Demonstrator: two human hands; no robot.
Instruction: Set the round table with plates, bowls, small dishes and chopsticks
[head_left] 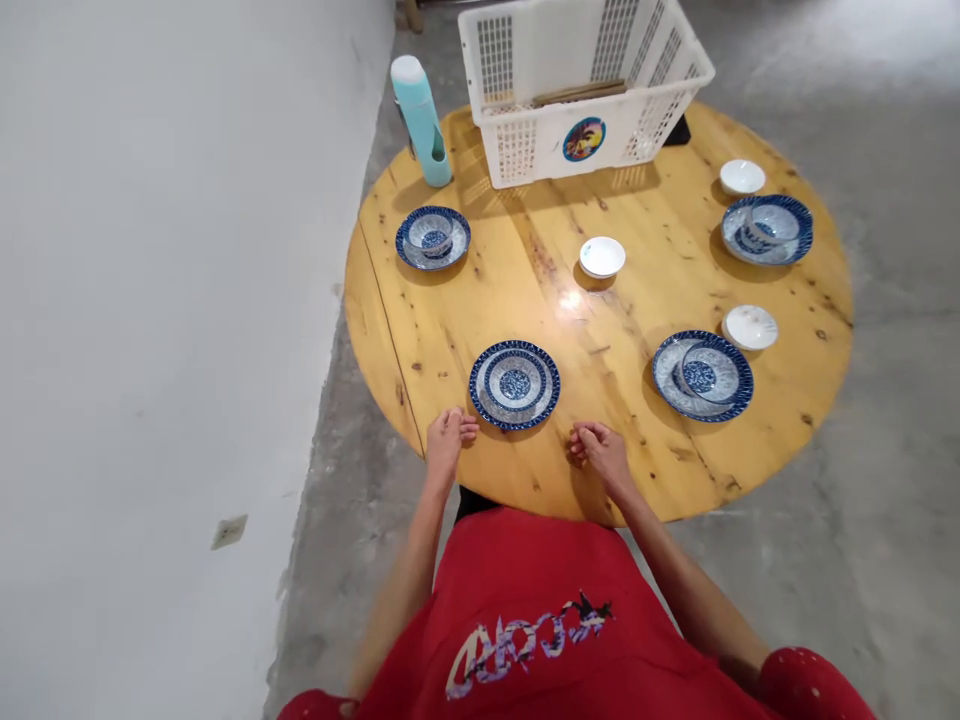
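Observation:
Directly before me on the wooden table lies a blue-and-white plate (514,419) with a matching bowl (514,382) on it. My left hand (448,436) is by the plate's lower left edge, fingers loosely bent and pointing towards it; nothing shows in them, and whether they touch the rim is hard to tell. To the right of the plate, apart from it, my right hand (601,449) hovers at the table's near side. Its fingers are loosely curled with gaps between them, and I see nothing held there.
Round table (540,475) carries more plates with bowls: left (451,260), right (724,409), far right (802,232). Small white dishes (602,257) stand among them. At the back are a white plastic basket (525,150) holding chopsticks and a light-blue bottle (421,115). A wall (187,250) borders the left.

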